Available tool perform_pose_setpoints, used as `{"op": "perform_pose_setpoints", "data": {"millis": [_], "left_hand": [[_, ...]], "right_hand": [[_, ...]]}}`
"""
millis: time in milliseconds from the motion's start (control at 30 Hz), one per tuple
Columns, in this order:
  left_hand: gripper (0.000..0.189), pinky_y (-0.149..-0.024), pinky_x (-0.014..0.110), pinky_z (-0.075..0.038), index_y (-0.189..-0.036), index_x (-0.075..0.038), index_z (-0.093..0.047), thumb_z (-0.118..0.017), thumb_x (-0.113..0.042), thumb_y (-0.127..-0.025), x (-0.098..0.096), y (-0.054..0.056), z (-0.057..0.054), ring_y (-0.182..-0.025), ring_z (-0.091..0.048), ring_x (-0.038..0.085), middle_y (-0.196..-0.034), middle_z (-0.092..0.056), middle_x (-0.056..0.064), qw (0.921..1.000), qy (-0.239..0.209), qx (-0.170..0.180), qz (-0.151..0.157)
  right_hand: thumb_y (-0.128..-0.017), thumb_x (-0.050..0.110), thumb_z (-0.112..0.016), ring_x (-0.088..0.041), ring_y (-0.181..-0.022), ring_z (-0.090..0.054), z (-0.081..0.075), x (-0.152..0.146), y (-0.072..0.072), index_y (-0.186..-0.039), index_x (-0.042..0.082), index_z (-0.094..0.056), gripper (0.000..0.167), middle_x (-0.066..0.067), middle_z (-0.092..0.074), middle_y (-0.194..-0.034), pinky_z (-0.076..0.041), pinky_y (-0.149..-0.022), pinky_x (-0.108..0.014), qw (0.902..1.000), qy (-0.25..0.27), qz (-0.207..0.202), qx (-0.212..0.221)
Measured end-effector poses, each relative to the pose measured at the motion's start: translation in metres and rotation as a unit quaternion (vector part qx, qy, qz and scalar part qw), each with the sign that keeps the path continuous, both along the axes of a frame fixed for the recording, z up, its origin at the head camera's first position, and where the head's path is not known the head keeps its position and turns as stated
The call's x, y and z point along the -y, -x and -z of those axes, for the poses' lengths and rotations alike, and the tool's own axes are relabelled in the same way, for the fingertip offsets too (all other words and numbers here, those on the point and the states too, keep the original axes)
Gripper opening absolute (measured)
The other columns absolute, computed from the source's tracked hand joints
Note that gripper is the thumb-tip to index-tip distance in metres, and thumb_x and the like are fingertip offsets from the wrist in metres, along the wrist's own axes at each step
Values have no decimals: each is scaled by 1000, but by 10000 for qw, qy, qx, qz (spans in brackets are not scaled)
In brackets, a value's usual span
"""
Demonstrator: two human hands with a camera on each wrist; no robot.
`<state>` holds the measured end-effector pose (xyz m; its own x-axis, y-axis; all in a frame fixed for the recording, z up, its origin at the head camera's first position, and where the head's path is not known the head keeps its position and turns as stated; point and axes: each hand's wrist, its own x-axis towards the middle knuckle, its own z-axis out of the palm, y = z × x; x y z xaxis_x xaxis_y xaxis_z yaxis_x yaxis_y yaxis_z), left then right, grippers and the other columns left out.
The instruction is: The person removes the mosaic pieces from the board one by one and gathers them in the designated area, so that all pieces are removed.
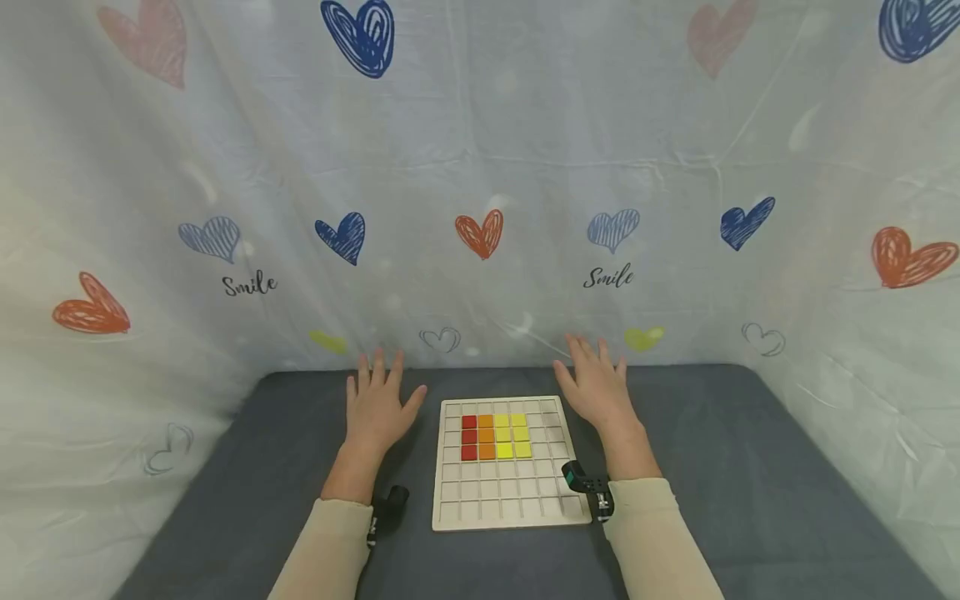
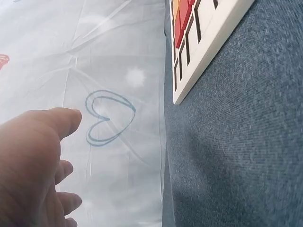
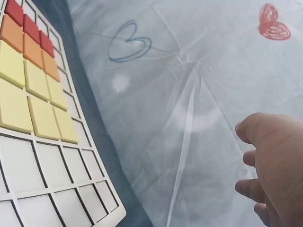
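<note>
A pale wooden grid board (image 1: 517,512) lies on the grey cloth between the two hands. Near its upper middle sits a block of square tiles: a column of red tiles (image 1: 468,437), a column of orange tiles (image 1: 486,437) and two columns of yellow tiles (image 1: 512,435). My left hand (image 1: 377,410) is left of the board with fingers spread and nothing in them. To the board's upper right, my right hand (image 1: 597,387) also has its fingers extended and holds nothing. Both wrist views show the thumb and fingers apart from the board.
Dark grey cloth (image 1: 720,467) covers the table. Behind it and along both sides hangs a pale curtain (image 1: 480,108) printed with hearts and the word Smile. Each wrist wears a small black camera, the right camera (image 1: 588,485) overlapping the board's right edge in the head view.
</note>
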<state>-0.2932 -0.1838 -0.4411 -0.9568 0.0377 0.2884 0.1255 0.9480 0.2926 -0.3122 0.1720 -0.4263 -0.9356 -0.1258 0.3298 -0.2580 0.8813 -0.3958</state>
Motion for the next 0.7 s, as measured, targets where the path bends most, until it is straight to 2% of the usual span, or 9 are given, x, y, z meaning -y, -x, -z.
{"op": "perform_pose_setpoints", "data": {"millis": [300,433,500,600,700], "left_hand": [[80,-118,68,-11,-164,-8,-23,-55,-50,-104,4,-1,1,-153,-3,50,-166,-16,27,9996,-251,155,35],[80,-116,69,-17,-164,-4,-22,-56,-46,-104,3,-1,1,-151,-9,52,-164,-20,29,9971,-667,268,239],[80,-117,67,-20,-163,-2,-21,-57,-44,-105,2,-1,1,-150,-14,51,-164,-22,29,9921,-1097,437,418],[82,-116,65,-23,-164,-3,-17,-56,-44,-105,1,0,3,-150,-21,48,-164,-23,26,9801,-1722,789,591],[82,-114,65,-28,-165,-6,-17,-57,-45,-105,-1,0,4,-148,-27,47,-164,-25,25,9713,-2052,1008,662]], "right_hand": [[-109,40,-48,-49,-151,-16,-7,9,-2,-159,6,-36,62,-19,-35,-162,-3,-114,-75,9989,119,-358,-268],[-109,41,-49,-48,-151,-19,-9,19,-5,-158,8,-38,60,-16,-36,-161,-6,-114,-75,9978,156,-557,-314],[-109,41,-50,-48,-151,-19,-9,25,-6,-158,8,-39,60,-16,-37,-161,-6,-114,-74,9971,140,-677,-314],[-108,42,-50,-47,-151,-20,-9,34,-8,-159,9,-38,61,-16,-39,-160,-7,-115,-73,9958,30,-853,-319],[-108,43,-51,-45,-151,-22,-10,45,-11,-159,10,-39,62,-15,-41,-159,-9,-116,-71,9943,-113,-1017,-311]]}}
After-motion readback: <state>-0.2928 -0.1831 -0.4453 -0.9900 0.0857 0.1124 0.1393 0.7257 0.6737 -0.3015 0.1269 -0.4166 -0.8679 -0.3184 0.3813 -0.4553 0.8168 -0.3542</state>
